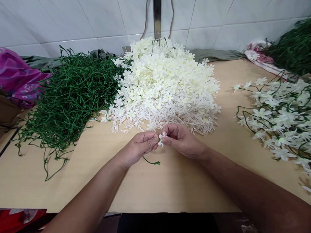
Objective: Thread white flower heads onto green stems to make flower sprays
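Note:
My left hand (144, 143) pinches a green artificial stem (150, 162), whose loose end hangs out below the fingers. Close against it, my right hand (179, 139) has thumb and forefinger closed on a small white artificial flower (161, 139). The flower sits between both sets of fingertips, at the upper end of the stem; whether it is fixed there I cannot tell. Just beyond my hands rises a big heap of loose white flowers (162, 79), with thin white stamens (155, 114) along its near side. Left of that lies a tangled pile of green stems (76, 92).
White flowers on green stems (284, 122) lie along the right side of the tabletop (183, 190). More greenery (300, 43) is piled at the back right, beside a pink and white cloth (261, 57). A purple plastic bag (15, 76) stands at the left. A tiled wall closes the back.

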The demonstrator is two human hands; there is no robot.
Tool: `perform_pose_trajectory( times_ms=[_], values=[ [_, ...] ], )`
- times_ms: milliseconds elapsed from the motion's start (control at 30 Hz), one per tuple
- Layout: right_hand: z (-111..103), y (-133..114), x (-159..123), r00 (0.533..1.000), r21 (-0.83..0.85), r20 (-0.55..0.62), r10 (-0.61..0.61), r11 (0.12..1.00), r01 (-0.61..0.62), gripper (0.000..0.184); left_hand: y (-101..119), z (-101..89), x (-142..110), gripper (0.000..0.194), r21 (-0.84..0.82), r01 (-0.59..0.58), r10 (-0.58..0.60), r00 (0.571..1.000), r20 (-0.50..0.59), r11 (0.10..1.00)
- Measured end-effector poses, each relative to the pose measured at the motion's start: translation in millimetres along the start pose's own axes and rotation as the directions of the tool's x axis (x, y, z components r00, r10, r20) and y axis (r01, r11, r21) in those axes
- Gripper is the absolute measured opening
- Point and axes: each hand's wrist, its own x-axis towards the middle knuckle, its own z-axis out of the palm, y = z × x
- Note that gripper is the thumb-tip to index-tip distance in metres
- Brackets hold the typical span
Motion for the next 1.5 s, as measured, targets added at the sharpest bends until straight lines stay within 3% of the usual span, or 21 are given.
perform_pose_trajectory(
  times_ms=[367,567,900,1233,1500],
  values=[
    [1.9,0.7,-1.6,0.999,-0.050,0.038,0.027,0.998,-0.025,0.026,-2.8,2.9,-0.9,0.031,0.082,-0.011,0.012,1.000,-0.009,0.997],
    [2.0,-0.9,-0.6,0.996,-0.047,0.041,0.081,0.996,-0.079,0.025,-1.4,3.0,1.8,0.030,0.026,-0.022,0.021,0.999,0.044,0.999],
    [-4.9,-14.9,-1.9,0.983,0.022,0.111,0.149,0.988,-0.152,0.014,6.1,1.0,2.4,0.030,-0.030,0.035,-0.035,0.999,0.004,0.999],
    [-1.2,-8.4,0.3,0.976,0.098,-0.045,0.213,0.973,-0.208,0.014,1.2,-1.5,2.5,0.027,0.007,0.018,-0.018,0.999,0.030,1.000],
    [0.0,-6.3,0.5,0.975,0.118,-0.060,0.213,0.972,-0.205,0.010,-1.9,-3.8,2.2,0.026,0.040,-0.033,0.029,0.995,0.099,0.999]
  ],
)
